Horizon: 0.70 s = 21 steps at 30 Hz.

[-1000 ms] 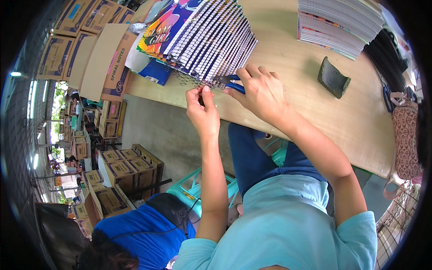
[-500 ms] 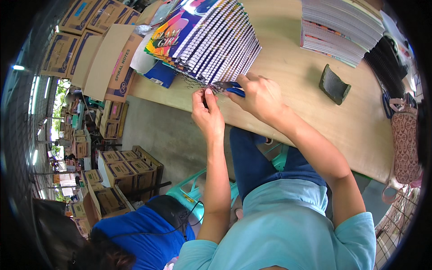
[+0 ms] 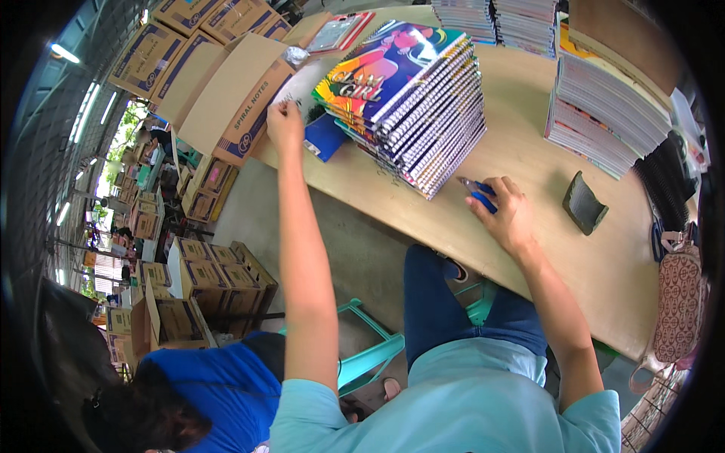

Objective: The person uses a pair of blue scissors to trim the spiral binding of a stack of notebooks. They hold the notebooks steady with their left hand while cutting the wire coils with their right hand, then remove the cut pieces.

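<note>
My left hand (image 3: 285, 127) reaches out beside the open flap of a cardboard box, its fingers pinched together. Thin dark wire (image 3: 288, 101) shows at those fingertips. My right hand (image 3: 507, 215) rests near the table's front edge, wrapped round the blue handles of a pair of pliers (image 3: 483, 193). The metal jaws point left toward a tall stack of spiral notebooks (image 3: 434, 113) with colourful covers, but do not touch it. A blue packet (image 3: 325, 137) lies left of the stack, partly under it.
On the table's right stand another stack of books (image 3: 604, 113), a curved dark grey piece (image 3: 584, 202), black spiral coils (image 3: 664, 185) and a patterned pouch (image 3: 678, 302). Cardboard boxes (image 3: 249, 113) fill the left. A person in blue (image 3: 219, 385) is close at lower left.
My left hand has moved from the notebook stack's near corner out left to the box flap. My right hand has drawn the pliers back rightward from the stack. The view has shifted.
</note>
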Each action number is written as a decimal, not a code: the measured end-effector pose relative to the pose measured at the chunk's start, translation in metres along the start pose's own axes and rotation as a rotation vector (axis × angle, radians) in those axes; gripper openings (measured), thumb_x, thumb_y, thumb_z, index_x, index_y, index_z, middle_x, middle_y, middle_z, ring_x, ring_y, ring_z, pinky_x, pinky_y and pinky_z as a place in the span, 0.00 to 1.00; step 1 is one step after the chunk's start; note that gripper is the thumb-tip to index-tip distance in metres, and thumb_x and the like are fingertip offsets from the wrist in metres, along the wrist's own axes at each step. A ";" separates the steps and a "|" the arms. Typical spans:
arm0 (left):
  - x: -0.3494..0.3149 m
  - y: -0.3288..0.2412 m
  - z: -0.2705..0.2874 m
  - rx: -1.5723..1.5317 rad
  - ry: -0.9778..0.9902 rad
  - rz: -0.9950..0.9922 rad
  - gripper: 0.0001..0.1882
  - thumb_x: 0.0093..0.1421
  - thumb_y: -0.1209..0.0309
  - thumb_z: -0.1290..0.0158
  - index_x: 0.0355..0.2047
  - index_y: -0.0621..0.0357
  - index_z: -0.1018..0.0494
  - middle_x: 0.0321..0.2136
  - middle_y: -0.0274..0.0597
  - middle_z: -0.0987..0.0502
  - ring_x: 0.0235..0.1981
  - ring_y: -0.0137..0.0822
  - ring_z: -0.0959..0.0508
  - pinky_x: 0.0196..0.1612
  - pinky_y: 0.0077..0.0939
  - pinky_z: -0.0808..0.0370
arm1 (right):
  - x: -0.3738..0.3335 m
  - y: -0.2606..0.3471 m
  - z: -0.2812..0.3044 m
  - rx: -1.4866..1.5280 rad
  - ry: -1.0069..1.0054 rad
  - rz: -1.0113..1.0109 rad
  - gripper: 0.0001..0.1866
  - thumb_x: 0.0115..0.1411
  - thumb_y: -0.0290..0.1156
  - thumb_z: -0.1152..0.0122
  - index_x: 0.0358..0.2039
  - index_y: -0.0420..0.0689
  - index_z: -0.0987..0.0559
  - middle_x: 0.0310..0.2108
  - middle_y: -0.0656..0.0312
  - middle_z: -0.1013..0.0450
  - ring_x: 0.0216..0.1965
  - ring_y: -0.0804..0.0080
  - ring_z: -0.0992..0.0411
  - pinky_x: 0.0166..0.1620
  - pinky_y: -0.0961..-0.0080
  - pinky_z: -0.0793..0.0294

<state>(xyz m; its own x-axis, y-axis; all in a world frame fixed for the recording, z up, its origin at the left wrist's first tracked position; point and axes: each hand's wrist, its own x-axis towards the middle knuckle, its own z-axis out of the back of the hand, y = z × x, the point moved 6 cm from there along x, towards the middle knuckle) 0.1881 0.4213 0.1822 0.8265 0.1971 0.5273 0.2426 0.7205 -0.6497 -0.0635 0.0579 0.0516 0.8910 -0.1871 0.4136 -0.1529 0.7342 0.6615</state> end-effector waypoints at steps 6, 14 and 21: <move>0.060 0.024 -0.038 -0.227 0.176 0.277 0.31 0.66 0.63 0.52 0.62 0.76 0.42 0.57 0.58 0.31 0.55 0.46 0.27 0.58 0.35 0.32 | -0.003 0.006 0.002 -0.124 0.025 0.035 0.23 0.50 0.49 0.29 0.38 0.45 0.23 0.33 0.59 0.26 0.38 0.59 0.26 0.40 0.62 0.30; -0.160 -0.072 -0.012 -0.720 -0.089 0.061 0.16 0.69 0.64 0.52 0.52 0.59 0.31 0.49 0.43 0.28 0.50 0.34 0.28 0.52 0.34 0.30 | 0.011 0.031 0.019 0.213 0.089 -0.102 0.27 0.48 0.53 0.30 0.40 0.46 0.24 0.34 0.58 0.26 0.36 0.57 0.25 0.37 0.59 0.27; -0.249 -0.094 -0.032 -0.779 0.109 0.154 0.15 0.63 0.72 0.44 0.48 0.65 0.31 0.43 0.42 0.26 0.37 0.30 0.23 0.39 0.26 0.22 | 0.028 0.071 0.017 -0.165 -0.081 0.174 0.25 0.46 0.50 0.29 0.40 0.49 0.24 0.34 0.61 0.28 0.41 0.61 0.29 0.41 0.54 0.32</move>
<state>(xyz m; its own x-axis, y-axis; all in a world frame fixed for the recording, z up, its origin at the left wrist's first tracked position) -0.0242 0.2832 0.0943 0.9148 0.1612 0.3704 0.3736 0.0114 -0.9275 -0.0566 0.0933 0.1210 0.8194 -0.0955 0.5652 -0.2230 0.8552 0.4678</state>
